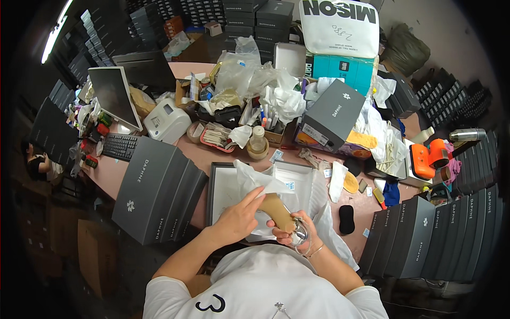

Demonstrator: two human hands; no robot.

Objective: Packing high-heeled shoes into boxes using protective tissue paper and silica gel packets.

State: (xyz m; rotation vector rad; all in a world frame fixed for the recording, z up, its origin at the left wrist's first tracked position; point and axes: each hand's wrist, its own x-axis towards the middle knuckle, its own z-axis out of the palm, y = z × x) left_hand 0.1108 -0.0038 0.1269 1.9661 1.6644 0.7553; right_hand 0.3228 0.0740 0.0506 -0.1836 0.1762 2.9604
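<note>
A shoe with a tan sole is held just in front of my body, sole facing up. My right hand is wrapped round its near end, where a shiny silvery part shows. My left hand reaches to the shoe's far end, its fingers closed on white tissue paper there; the fingertips are partly hidden. Beneath both hands lies an open grey shoebox with a white inside, and more white tissue spills over its right side.
Stacked grey shoeboxes stand at left and right. Behind lie a keyboard, a monitor, a white label printer, a clear bottle and a grey shoebox. An orange tape dispenser and a black oval object lie right.
</note>
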